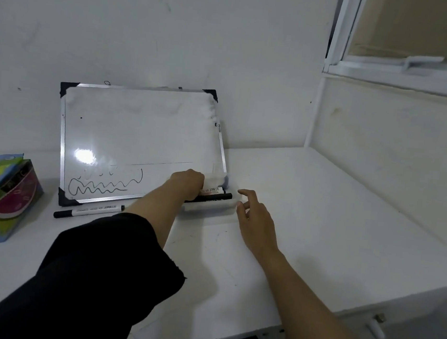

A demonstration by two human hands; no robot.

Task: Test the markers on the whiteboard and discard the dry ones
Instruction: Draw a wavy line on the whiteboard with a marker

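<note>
The right hand (pixel 253 216) hovers over the counter (pixel 322 206), fingers spread, holding nothing. Just to its left lies the tray (pixel 210 207) of markers (pixel 211 195), their long axes running left to right. The left hand (pixel 188 183) is nearer — its grip curls on them, though which one I cannot tell — below the whiteboard (pixel 143 139).
</note>
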